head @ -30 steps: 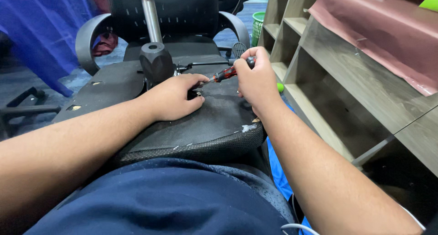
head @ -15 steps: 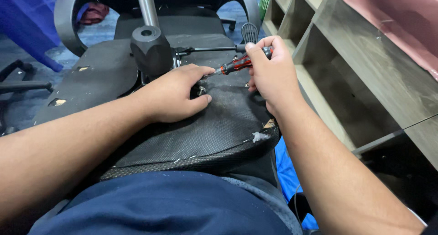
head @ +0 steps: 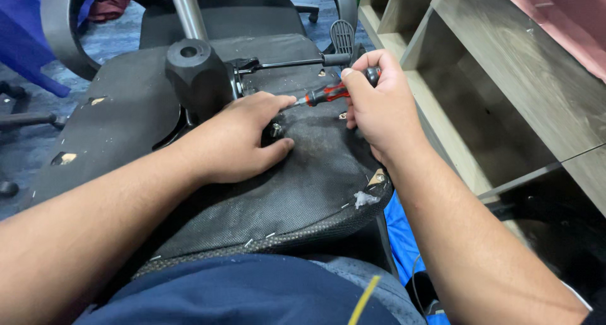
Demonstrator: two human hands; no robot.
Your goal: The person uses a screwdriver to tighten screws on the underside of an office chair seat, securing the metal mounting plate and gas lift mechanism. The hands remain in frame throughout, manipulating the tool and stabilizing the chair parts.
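Right hand (head: 382, 104) wraps the red-and-black screwdriver (head: 328, 94), fingers curled tight round the handle; shaft angles down-left toward a screw (head: 276, 130) on the seat underside (head: 303, 186); tip itself is hidden behind the left thumb, so seating in the head is not visible. Left hand (head: 243, 138) lies flat on the black fabric, thumb and forefinger pinching in around the screw and the shaft end, steadying both; it grips nothing else.

Doing it well, my read: shaft sits at a low slant, so bring the handle up until it is in line with the screw; press down along that line while turning, else the tip may ride out and chew the head; keep the left fingertips beside the shaft, not under the tip; seat rests on the lap, so brace it with the left palm against twist.

Edges and room: mechanism hub (head: 196, 72) stands just left of the left hand, close enough to block the wrist swinging that way; lever (head: 297, 63) with its paddle end runs right behind the right knuckles, touching or nearly, cannot tell; shelf unit (head: 454, 78) is near on the right, limits elbow swing outward; seat edge (head: 353, 217) with torn fabric and staples is near the right forearm, snag risk; open room is toward the body and upward.
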